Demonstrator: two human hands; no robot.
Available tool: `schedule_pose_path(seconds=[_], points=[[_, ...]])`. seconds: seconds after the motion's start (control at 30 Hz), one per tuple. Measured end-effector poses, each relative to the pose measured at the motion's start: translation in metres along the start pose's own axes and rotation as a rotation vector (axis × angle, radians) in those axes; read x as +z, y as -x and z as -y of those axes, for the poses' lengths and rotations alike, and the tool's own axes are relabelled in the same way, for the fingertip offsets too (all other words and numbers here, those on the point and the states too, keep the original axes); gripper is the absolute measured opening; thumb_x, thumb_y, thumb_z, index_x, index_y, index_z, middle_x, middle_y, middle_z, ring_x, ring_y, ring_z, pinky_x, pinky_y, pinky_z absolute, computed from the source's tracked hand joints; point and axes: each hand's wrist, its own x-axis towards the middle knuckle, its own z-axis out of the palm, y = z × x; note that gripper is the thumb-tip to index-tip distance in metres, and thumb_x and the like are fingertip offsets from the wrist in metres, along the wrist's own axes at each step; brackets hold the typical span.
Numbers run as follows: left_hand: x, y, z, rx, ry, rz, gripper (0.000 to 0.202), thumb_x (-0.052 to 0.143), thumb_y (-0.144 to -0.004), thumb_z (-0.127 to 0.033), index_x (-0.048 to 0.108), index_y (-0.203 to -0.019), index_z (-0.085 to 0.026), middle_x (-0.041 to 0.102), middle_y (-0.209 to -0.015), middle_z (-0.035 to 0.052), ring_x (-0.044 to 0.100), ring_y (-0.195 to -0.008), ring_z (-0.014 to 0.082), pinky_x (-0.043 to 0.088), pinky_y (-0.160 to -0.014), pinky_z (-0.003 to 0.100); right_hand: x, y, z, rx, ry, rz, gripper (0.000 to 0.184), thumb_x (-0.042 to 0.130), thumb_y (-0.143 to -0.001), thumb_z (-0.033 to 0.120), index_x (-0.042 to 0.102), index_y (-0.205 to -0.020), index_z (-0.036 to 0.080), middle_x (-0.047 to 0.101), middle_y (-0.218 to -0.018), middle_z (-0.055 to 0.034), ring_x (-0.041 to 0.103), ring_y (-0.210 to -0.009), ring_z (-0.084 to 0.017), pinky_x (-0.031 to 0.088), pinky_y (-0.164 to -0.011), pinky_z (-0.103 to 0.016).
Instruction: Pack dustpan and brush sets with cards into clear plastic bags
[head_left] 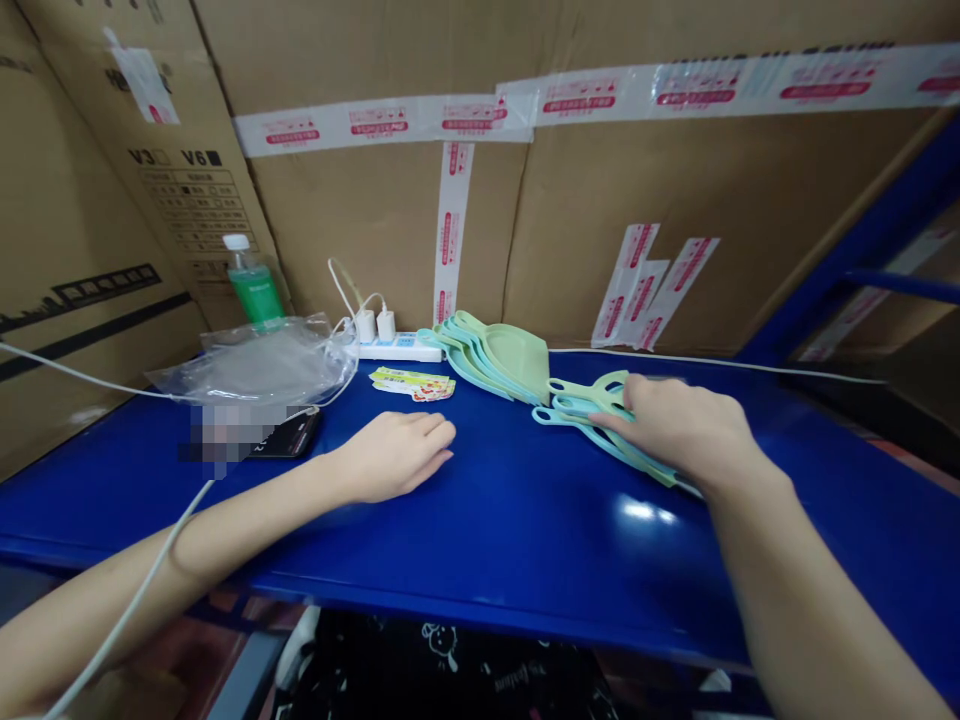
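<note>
My left hand (397, 455) rests on the blue tabletop (480, 540), its fingers curled together and nothing visible in them. Over at the right, my right hand (675, 425) is closed over a pile of pale green and light blue plastic pieces (600, 430) with looped handles, perhaps small brushes. Its thumb lies on the near side; the fingers go over the far side, and the palm hides much of the pile. Just behind and to the left, a stack of small green and blue dustpans (502, 355) leans in an overlapping row.
Cardboard walls (360, 210) stand behind the table. Along the back lie a power strip (401, 347) with white chargers and colourful wrappers (412, 384). At left are a green-labelled bottle (255, 285), clear plastic bags (262, 360), a phone (289, 437) and a loose white cable (169, 540).
</note>
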Motion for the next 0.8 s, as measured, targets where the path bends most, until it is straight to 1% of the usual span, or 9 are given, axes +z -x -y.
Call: schedule_pose_path(seconds=[0.07, 0.17, 0.27, 0.4, 0.5, 0.6, 0.7, 0.73, 0.8], points=[[0.005, 0.006, 0.009, 0.018, -0.096, 0.076, 0.03, 0.04, -0.097, -0.025, 0.057, -0.074, -0.016, 0.064, -0.065, 0.0033, 0.063, -0.06, 0.0197, 0.042, -0.054, 0.028, -0.004, 0.0, 0.01, -0.047, 0.011, -0.011, 0.027, 0.048, -0.089, 0.043, 0.057, -0.085, 0.018, 0.067, -0.076, -0.0112, 0.064, -0.071, -0.026, 0.036, -0.053, -0.03], [0.016, 0.014, 0.016, 0.043, -0.14, 0.151, 0.038, 0.042, -0.098, -0.028, 0.054, -0.063, -0.018, 0.062, -0.055, 0.0015, 0.062, -0.052, 0.0195, 0.034, -0.047, 0.027, 0.003, -0.004, 0.027, -0.253, -0.028, -0.075, 0.023, 0.046, -0.089, 0.038, 0.049, -0.072, 0.022, 0.06, -0.064, -0.0046, 0.057, -0.06, -0.02, 0.028, -0.051, -0.028], [0.022, 0.019, 0.012, 0.081, -0.108, 0.145, 0.04, 0.043, -0.098, -0.03, 0.056, -0.063, -0.017, 0.064, -0.055, 0.0017, 0.064, -0.051, 0.0194, 0.029, -0.045, 0.026, 0.021, -0.009, 0.042, -0.488, -0.11, -0.145, 0.032, 0.041, -0.088, 0.034, 0.037, -0.058, 0.023, 0.046, -0.05, -0.0004, 0.045, -0.049, -0.016, 0.022, -0.05, -0.028], [0.019, 0.021, 0.004, 0.117, -0.051, 0.143, 0.039, 0.045, -0.098, -0.033, 0.058, -0.065, -0.017, 0.065, -0.055, 0.0019, 0.064, -0.05, 0.0199, 0.026, -0.043, 0.026, 0.041, -0.008, 0.06, -0.703, -0.202, -0.171, 0.035, 0.035, -0.091, 0.031, 0.03, -0.057, 0.024, 0.036, -0.044, 0.0029, 0.036, -0.042, -0.013, 0.021, -0.049, -0.028], [0.016, 0.021, 0.003, 0.106, -0.04, 0.122, 0.038, 0.045, -0.098, -0.033, 0.057, -0.066, -0.016, 0.066, -0.056, 0.002, 0.065, -0.05, 0.0202, 0.027, -0.043, 0.026, 0.045, -0.005, 0.071, -0.746, -0.199, -0.175, 0.037, 0.031, -0.095, 0.032, 0.037, -0.059, 0.023, 0.047, -0.049, 0.0008, 0.045, -0.045, -0.014, 0.024, -0.05, -0.027], [0.015, 0.021, 0.007, 0.073, -0.06, 0.081, 0.038, 0.045, -0.098, -0.033, 0.056, -0.067, -0.016, 0.067, -0.058, 0.0023, 0.066, -0.052, 0.0201, 0.029, -0.044, 0.026, 0.041, -0.007, 0.068, -0.727, -0.161, -0.26, 0.041, 0.028, -0.097, 0.033, 0.049, -0.064, 0.023, 0.061, -0.06, -0.0048, 0.056, -0.055, -0.018, 0.03, -0.053, -0.029], [0.016, 0.021, 0.01, 0.059, -0.089, 0.076, 0.037, 0.045, -0.098, -0.032, 0.057, -0.067, -0.016, 0.066, -0.058, 0.0021, 0.066, -0.053, 0.0193, 0.03, -0.044, 0.026, 0.036, -0.017, 0.048, -0.619, -0.165, -0.438, 0.043, 0.025, -0.096, 0.035, 0.06, -0.074, 0.021, 0.067, -0.072, -0.0114, 0.063, -0.072, -0.025, 0.041, -0.063, -0.033], [0.017, 0.021, 0.011, 0.062, -0.092, 0.082, 0.037, 0.045, -0.098, -0.032, 0.057, -0.067, -0.016, 0.066, -0.058, 0.002, 0.066, -0.053, 0.019, 0.03, -0.044, 0.026, 0.035, -0.021, 0.038, -0.58, -0.181, -0.479, 0.041, 0.027, -0.095, 0.038, 0.063, -0.083, 0.02, 0.069, -0.08, -0.0138, 0.064, -0.079, -0.028, 0.044, -0.068, -0.036], [0.019, 0.021, 0.011, 0.073, -0.091, 0.09, 0.036, 0.046, -0.098, -0.032, 0.058, -0.067, -0.016, 0.067, -0.058, 0.002, 0.066, -0.054, 0.0185, 0.029, -0.044, 0.026, 0.038, -0.031, 0.018, -0.531, -0.203, -0.48, 0.044, 0.041, -0.088, 0.053, 0.064, -0.101, 0.018, 0.07, -0.099, -0.0187, 0.063, -0.093, -0.034, 0.047, -0.076, -0.043]])
